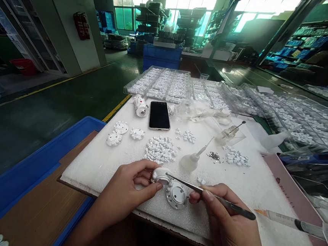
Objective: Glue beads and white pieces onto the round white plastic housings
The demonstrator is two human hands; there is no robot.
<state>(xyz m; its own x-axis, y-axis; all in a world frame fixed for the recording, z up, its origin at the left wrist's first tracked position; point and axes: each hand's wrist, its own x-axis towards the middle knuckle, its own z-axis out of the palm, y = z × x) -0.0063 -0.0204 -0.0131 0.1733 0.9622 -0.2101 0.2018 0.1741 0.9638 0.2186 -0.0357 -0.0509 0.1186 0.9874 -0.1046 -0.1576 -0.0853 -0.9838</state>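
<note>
My left hand (135, 185) is closed around the edge of a round white plastic part (161, 170), tilted up off the foam board. In my right hand (225, 212) is a pair of dark tweezers (223, 201), held like a pen, with the tips touching the rim of that part. Just below, a second round white part (177, 195) with two dark dots lies flat on the board. Whether the tweezer tips hold anything is too small to tell. A heap of small white pieces (160, 149) lies beyond my left hand.
On the white foam board (91, 170) are a phone (159, 115), a squeeze bottle (189, 161), more round parts (137, 133) and small metal bits (214, 156). A syringe (284, 219) lies at right. Clear trays (158, 84) of white pieces line the back; a blue bin (80, 127) stands left.
</note>
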